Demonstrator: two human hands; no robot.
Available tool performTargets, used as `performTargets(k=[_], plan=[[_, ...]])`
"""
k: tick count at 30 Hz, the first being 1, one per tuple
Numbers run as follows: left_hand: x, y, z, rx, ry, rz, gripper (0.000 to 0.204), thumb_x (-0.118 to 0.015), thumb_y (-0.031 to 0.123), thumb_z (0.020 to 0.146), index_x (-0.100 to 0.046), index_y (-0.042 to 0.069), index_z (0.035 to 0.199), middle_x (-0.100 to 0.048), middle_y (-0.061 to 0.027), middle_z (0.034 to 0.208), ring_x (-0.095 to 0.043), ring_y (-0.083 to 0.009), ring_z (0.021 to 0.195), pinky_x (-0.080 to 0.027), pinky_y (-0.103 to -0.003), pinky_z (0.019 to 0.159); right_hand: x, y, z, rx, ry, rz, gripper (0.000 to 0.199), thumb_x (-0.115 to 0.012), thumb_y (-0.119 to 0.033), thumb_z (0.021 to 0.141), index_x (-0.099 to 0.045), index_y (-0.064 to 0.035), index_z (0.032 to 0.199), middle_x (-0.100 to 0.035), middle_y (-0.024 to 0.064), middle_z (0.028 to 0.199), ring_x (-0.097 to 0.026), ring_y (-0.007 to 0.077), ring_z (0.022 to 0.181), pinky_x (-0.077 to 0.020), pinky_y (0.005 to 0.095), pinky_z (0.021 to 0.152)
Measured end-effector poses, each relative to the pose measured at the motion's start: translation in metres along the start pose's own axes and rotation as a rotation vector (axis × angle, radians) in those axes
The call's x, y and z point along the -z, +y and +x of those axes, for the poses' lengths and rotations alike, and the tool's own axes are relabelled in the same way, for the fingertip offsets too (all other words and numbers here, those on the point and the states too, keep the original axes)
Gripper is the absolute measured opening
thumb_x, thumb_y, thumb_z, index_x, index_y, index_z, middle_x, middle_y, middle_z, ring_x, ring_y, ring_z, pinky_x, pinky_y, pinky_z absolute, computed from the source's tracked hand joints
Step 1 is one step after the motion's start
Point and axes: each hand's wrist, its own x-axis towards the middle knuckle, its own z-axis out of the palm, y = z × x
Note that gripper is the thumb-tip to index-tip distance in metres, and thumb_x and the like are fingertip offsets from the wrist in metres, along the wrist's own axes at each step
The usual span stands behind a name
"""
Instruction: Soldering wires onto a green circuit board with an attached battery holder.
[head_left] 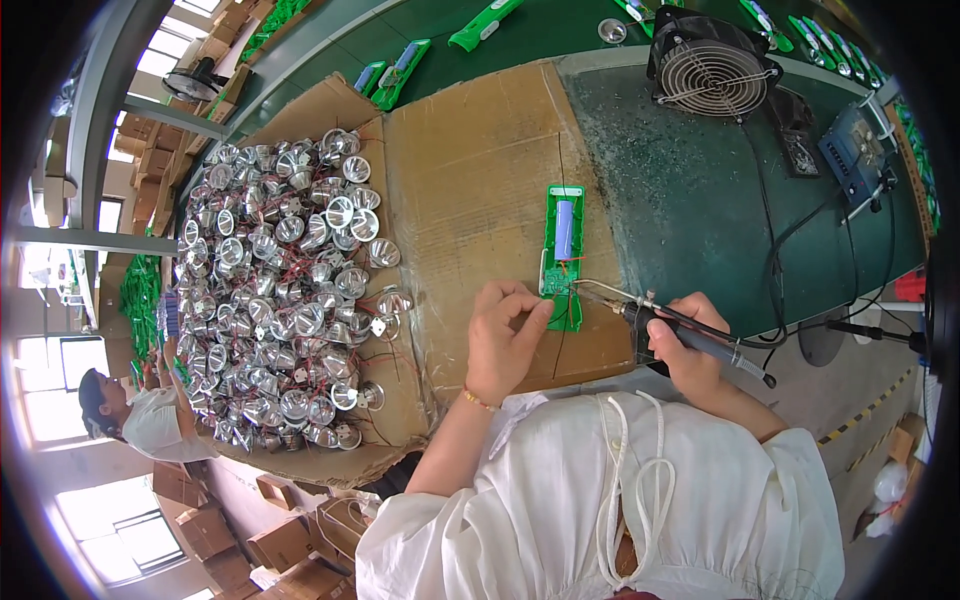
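On brown cardboard (470, 200) lies a green plastic housing (550, 240), its long side pointing away from me. Inside it sit a lilac cylindrical battery (564, 230) and a small green circuit board (558, 281) with thin wires. My right hand (692, 350) grips a soldering iron (712, 347) with a thin feed tube along it. Its tip reaches the board's right side. My left hand (505, 335) is at the board's near left, thumb and forefinger pinched together; whatever is between them is too small to make out.
At left, a carton holds a heap of silvery reflector cups (290, 270) with red wires. A fan (715, 75) and a blue control box (855, 155) stand at the far right, cables trailing toward me. More green housings (400, 75) lie beyond. Another person (150, 415) works at far left.
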Motion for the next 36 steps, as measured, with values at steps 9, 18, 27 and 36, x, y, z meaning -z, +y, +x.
performTargets(k=[9,18,27,36], plan=[[0.001,0.01,-0.001,-0.126,-0.019,0.051,0.008,-0.069,0.009,0.074,-0.065,0.002,0.076,-0.051,-0.0084,0.088,-0.05,-0.0203,0.083,-0.045,-0.029,0.068,-0.003,-0.001,0.003,-0.002,0.002,0.068,0.018,-0.064,-0.009,0.079,-0.048,-0.0002,0.079,-0.055,0.0052,0.064,-0.05,0.0061,0.052,-0.0406,0.0203,0.046],[-0.001,0.004,0.012,0.13,-0.043,-0.054,0.012,-0.066,0.013,0.075,-0.064,0.001,0.073,-0.059,-0.0088,0.08,-0.054,-0.0212,0.078,-0.044,-0.03,0.067,-0.013,0.004,0.009,-0.02,-0.034,0.065,0.018,-0.061,-0.008,0.08,-0.045,-0.0009,0.079,-0.053,0.0066,0.063,-0.05,0.0071,0.05,-0.0403,0.0203,0.043],[-0.002,0.003,0.013,0.159,-0.059,-0.051,0.013,-0.066,0.013,0.075,-0.063,0.001,0.071,-0.059,-0.0088,0.076,-0.054,-0.0217,0.076,-0.043,-0.031,0.067,-0.016,-0.002,0.012,-0.116,0.007,0.154,0.016,-0.062,-0.007,0.08,-0.047,-0.0011,0.078,-0.055,0.0058,0.061,-0.05,0.0064,0.049,-0.0404,0.0203,0.044],[-0.002,0.005,0.013,0.214,-0.058,-0.118,0.014,-0.066,0.012,0.075,-0.062,0.0,0.07,-0.058,-0.0094,0.074,-0.054,-0.0202,0.07,-0.043,-0.03,0.062,-0.008,-0.005,0.005,-0.032,0.022,0.177,0.018,-0.062,-0.008,0.081,-0.047,0.0006,0.083,-0.057,0.0079,0.064,-0.053,0.0082,0.053,-0.0433,0.0206,0.046]])
